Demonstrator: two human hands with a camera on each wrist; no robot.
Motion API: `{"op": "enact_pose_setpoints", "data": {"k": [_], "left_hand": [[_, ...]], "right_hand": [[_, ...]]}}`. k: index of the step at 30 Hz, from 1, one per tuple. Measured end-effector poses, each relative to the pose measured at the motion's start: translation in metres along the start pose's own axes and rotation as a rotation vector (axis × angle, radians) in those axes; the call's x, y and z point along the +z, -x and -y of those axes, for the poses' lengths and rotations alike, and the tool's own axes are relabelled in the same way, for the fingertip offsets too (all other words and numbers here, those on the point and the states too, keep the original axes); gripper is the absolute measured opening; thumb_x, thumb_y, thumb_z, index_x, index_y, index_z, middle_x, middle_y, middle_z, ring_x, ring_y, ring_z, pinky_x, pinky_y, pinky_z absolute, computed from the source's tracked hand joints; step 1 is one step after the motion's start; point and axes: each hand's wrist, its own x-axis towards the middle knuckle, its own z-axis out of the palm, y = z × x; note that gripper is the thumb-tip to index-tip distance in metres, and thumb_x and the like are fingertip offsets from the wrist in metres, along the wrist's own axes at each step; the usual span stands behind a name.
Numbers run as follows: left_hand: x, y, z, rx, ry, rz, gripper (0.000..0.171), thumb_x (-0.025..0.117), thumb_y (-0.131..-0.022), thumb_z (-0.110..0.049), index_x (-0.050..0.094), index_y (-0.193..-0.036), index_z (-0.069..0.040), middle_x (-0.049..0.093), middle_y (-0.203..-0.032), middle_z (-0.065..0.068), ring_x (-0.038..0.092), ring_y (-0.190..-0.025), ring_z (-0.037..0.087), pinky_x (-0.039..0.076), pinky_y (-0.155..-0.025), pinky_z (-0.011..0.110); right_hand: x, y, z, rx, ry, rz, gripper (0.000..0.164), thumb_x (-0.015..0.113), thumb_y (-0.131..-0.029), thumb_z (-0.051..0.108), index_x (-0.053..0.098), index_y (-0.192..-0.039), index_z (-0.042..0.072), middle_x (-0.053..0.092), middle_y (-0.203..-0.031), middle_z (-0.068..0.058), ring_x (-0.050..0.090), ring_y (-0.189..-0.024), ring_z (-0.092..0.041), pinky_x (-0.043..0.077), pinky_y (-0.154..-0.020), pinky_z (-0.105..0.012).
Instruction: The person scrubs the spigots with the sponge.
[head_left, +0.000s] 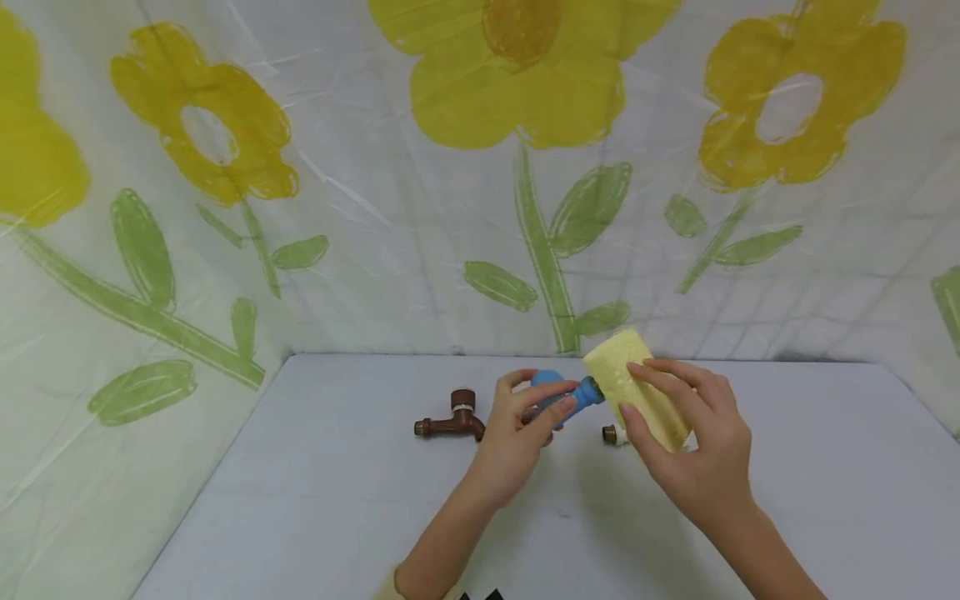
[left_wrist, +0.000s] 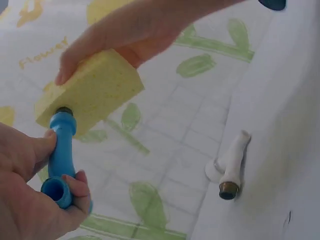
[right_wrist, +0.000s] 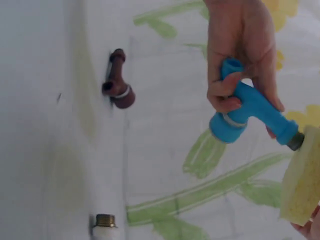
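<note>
A blue tap (head_left: pixel 581 393) with a dark threaded end is gripped in my left hand (head_left: pixel 513 442), raised over the table. In the left wrist view the open spout of the blue tap (left_wrist: pixel 62 150) faces the camera. My right hand (head_left: pixel 701 433) holds a yellow sponge (head_left: pixel 637 387) between thumb and fingers. The threaded end of the tap meets the flat face of the sponge (right_wrist: pixel 302 177), as the right wrist view shows. Part of the tap's body is hidden behind the left hand in the head view.
A brown tap (head_left: pixel 450 426) lies on the white table (head_left: pixel 337 500) left of the hands. Behind the sponge lies a white tap (left_wrist: pixel 232 170) with a brass threaded end. A sheet printed with yellow flowers (head_left: pixel 517 83) hangs behind the table.
</note>
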Motion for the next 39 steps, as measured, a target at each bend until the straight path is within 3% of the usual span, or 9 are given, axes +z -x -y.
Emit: {"op": "enact_pose_setpoints", "data": {"k": [5, 11, 14, 18, 22, 27, 30, 35, 39], "left_hand": [[0.006, 0.003, 0.007, 0.272, -0.274, -0.157, 0.025, 0.068, -0.105, -0.026, 0.079, -0.126, -0.019, 0.022, -0.162, 0.015, 0.058, -0.117, 0.029, 0.058, -0.082, 0.03], [0.016, 0.007, 0.009, 0.53, -0.466, -0.273, 0.018, 0.07, -0.103, -0.015, 0.08, -0.117, -0.01, 0.026, -0.16, 0.022, 0.055, -0.096, 0.024, 0.056, -0.073, 0.025], [0.021, 0.007, 0.01, 0.617, -0.524, -0.306, 0.018, 0.066, -0.104, -0.008, 0.079, -0.116, -0.003, 0.028, -0.16, 0.025, 0.058, -0.097, 0.027, 0.057, -0.076, 0.026], [0.024, 0.007, 0.01, 0.664, -0.51, -0.302, 0.021, 0.059, -0.107, -0.002, 0.076, -0.118, 0.0, 0.029, -0.162, 0.025, 0.062, -0.098, 0.029, 0.058, -0.076, 0.024], [0.025, 0.006, 0.01, 0.654, -0.434, -0.288, 0.025, 0.052, -0.109, 0.001, 0.073, -0.123, 0.001, 0.031, -0.165, 0.021, 0.063, -0.098, 0.028, 0.059, -0.077, 0.026], [0.027, 0.007, 0.008, 0.567, -0.342, -0.288, 0.032, 0.048, -0.111, -0.001, 0.061, -0.14, 0.001, 0.028, -0.168, 0.018, 0.063, -0.113, 0.029, 0.059, -0.084, 0.031], [0.027, 0.009, 0.006, 0.452, -0.264, -0.259, 0.042, 0.047, -0.112, -0.004, 0.046, -0.154, -0.003, 0.028, -0.167, 0.016, 0.059, -0.126, 0.03, 0.058, -0.094, 0.034], [0.024, 0.01, -0.001, 0.211, -0.016, -0.193, 0.061, 0.048, -0.113, -0.012, 0.02, -0.168, -0.011, 0.038, -0.163, 0.017, 0.061, -0.122, 0.029, 0.054, -0.091, 0.027], [0.021, 0.009, -0.004, 0.12, 0.108, -0.147, 0.066, 0.048, -0.113, -0.012, 0.013, -0.169, -0.008, 0.027, -0.17, 0.018, 0.059, -0.127, 0.03, 0.052, -0.102, 0.027]], "right_hand": [[-0.01, 0.0, 0.001, 0.146, 0.01, 0.114, 0.03, 0.077, -0.091, 0.026, 0.08, -0.112, 0.005, 0.072, -0.112, -0.015, 0.056, -0.107, -0.01, 0.039, -0.088, -0.014], [-0.008, 0.001, -0.001, 0.057, 0.176, 0.09, 0.054, 0.061, -0.101, 0.054, 0.081, -0.107, 0.004, 0.072, -0.107, -0.019, 0.053, -0.083, -0.03, 0.031, -0.082, -0.018], [-0.006, 0.001, -0.002, 0.035, 0.203, 0.066, 0.053, 0.061, -0.102, 0.051, 0.081, -0.106, 0.002, 0.072, -0.106, -0.021, 0.051, -0.079, -0.034, 0.03, -0.08, -0.02], [-0.007, 0.002, -0.002, 0.108, 0.171, 0.077, 0.056, 0.061, -0.101, 0.051, 0.079, -0.11, -0.001, 0.072, -0.108, -0.023, 0.055, -0.087, -0.039, 0.031, -0.082, -0.019], [-0.008, 0.003, 0.001, 0.173, 0.157, 0.104, 0.059, 0.06, -0.101, 0.054, 0.078, -0.113, -0.001, 0.072, -0.111, -0.022, 0.055, -0.092, -0.038, 0.032, -0.083, -0.018], [-0.004, 0.004, 0.001, 0.128, 0.153, 0.054, 0.055, 0.061, -0.101, 0.052, 0.079, -0.112, 0.001, 0.072, -0.109, -0.022, 0.053, -0.088, -0.038, 0.031, -0.081, -0.018], [-0.002, 0.004, 0.0, 0.095, 0.162, 0.026, 0.053, 0.061, -0.101, 0.05, 0.08, -0.112, 0.002, 0.072, -0.107, -0.022, 0.052, -0.085, -0.038, 0.03, -0.08, -0.018], [0.001, 0.005, 0.002, 0.046, 0.206, 0.008, 0.054, 0.061, -0.103, 0.049, 0.08, -0.109, 0.0, 0.071, -0.105, -0.025, 0.049, -0.08, -0.036, 0.029, -0.078, -0.019], [0.002, 0.004, 0.004, 0.011, 0.223, -0.004, 0.051, 0.062, -0.103, 0.046, 0.08, -0.107, -0.001, 0.071, -0.105, -0.026, 0.049, -0.078, -0.035, 0.029, -0.078, -0.02]]}}
